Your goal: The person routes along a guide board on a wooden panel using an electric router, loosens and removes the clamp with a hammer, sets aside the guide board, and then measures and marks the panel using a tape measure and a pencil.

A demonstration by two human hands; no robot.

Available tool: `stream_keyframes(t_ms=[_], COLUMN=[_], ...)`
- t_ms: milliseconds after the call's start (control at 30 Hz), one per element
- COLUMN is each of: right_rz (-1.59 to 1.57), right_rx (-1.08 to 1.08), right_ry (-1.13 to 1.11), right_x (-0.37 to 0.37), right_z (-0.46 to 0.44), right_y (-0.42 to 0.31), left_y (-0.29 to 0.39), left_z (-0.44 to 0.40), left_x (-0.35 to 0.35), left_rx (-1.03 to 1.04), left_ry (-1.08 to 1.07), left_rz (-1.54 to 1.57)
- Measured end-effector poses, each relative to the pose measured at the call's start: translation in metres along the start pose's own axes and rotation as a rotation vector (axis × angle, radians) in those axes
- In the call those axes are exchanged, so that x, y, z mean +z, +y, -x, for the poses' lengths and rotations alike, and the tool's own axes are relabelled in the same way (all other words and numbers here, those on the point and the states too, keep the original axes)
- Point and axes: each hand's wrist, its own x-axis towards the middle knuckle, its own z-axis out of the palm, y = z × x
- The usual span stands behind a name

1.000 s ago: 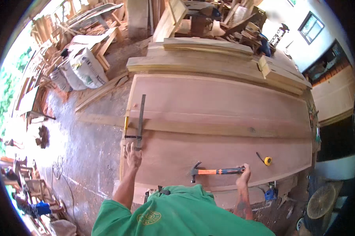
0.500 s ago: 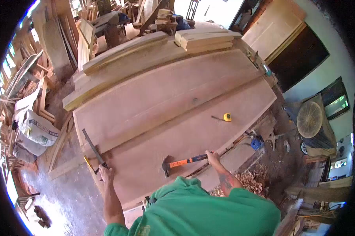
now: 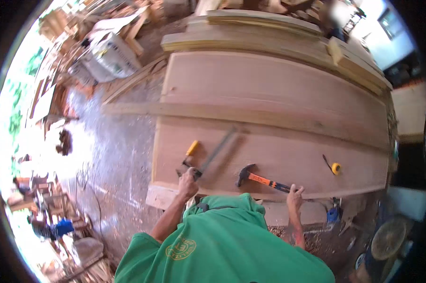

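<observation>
My left hand (image 3: 188, 182) is closed round the jaw end of a bar clamp (image 3: 217, 150) with a yellow handle. Its long metal bar slants up and right above the wooden panel (image 3: 269, 80). In my right hand (image 3: 295, 195) is the handle end of a claw hammer (image 3: 268, 182), orange and black, with its head pointing left over the panel's near part. A long narrow board (image 3: 231, 114) lies across the panel and sticks out past its left edge. Right of the hammer, a yellow tape measure (image 3: 336, 168) rests on the panel with a little tape out.
Thick planks (image 3: 264, 21) are stacked along the panel's far side. White sacks (image 3: 111, 59) and scrap wood stand at the upper left. A person in blue shorts (image 3: 62, 228) is at the lower left. A blue object (image 3: 333, 214) sits by the near edge, a round fan (image 3: 388, 238) at lower right.
My view has swung to the left, so the panel appears further right. The clamp is now over the panel, its bar leaning right instead of left. The hammer stays in my right hand.
</observation>
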Motion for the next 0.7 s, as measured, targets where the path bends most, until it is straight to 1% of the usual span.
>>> stream_keyframes(t_ms=[67, 100, 133, 200, 233, 267, 333, 367, 400, 467, 500, 533, 600, 633, 700], right_rz=[0.358, 0.409, 0.424, 0.573, 0.651, 0.67, 0.67, 0.609, 0.619, 0.542, 0.463, 0.47, 0.365, 0.371, 0.199], right_rx=[-0.301, -0.414, -0.455, -0.802, -0.928, -0.951, -0.907, -0.982, -0.989, -0.795, -0.834, -0.825, -0.695, -0.695, -0.673], right_ry=[0.171, 0.129, 0.12, -0.118, -0.091, -0.098, -0.294, -0.385, -0.379, -0.481, -0.435, -0.424, -0.387, -0.369, -0.224], right_x=[0.0, -0.006, -0.011, -0.014, -0.011, -0.001, 0.022, 0.016, 0.011, -0.004, -0.007, -0.005, -0.003, 0.0, 0.012], right_z=[-0.003, 0.004, 0.009, 0.021, 0.027, 0.016, -0.014, -0.017, -0.015, 0.012, 0.026, 0.036, 0.057, 0.069, 0.09], right_y=[-0.004, -0.017, -0.033, -0.061, -0.066, -0.059, -0.046, -0.054, -0.058, -0.073, -0.074, -0.07, -0.064, -0.065, -0.078], left_y=[-0.008, 0.011, 0.005, -0.009, -0.014, -0.013, -0.014, -0.018, -0.021, -0.017, -0.03, -0.042, -0.051, -0.068, -0.076], left_z=[0.019, 0.029, 0.027, 0.022, 0.021, 0.018, 0.012, 0.007, 0.005, 0.001, -0.001, 0.0, 0.0, 0.0, 0.013], left_x=[0.014, -0.001, 0.002, 0.011, 0.015, 0.01, 0.001, -0.001, -0.003, -0.028, -0.026, -0.024, -0.042, -0.039, -0.073], left_rx=[0.041, 0.033, 0.002, 0.112, 0.121, 0.098, 0.121, 0.139, 0.137, 0.11, 0.215, 0.224, 0.282, 0.357, 0.288], left_ry=[0.062, 0.036, 0.063, 0.138, 0.173, 0.184, 0.145, 0.141, 0.149, -0.058, 0.066, 0.061, 0.038, 0.126, 0.041], left_rz=[0.011, -0.049, -0.032, -0.096, -0.127, -0.112, -0.174, -0.189, -0.178, -0.087, -0.034, -0.023, -0.012, 0.073, 0.135])
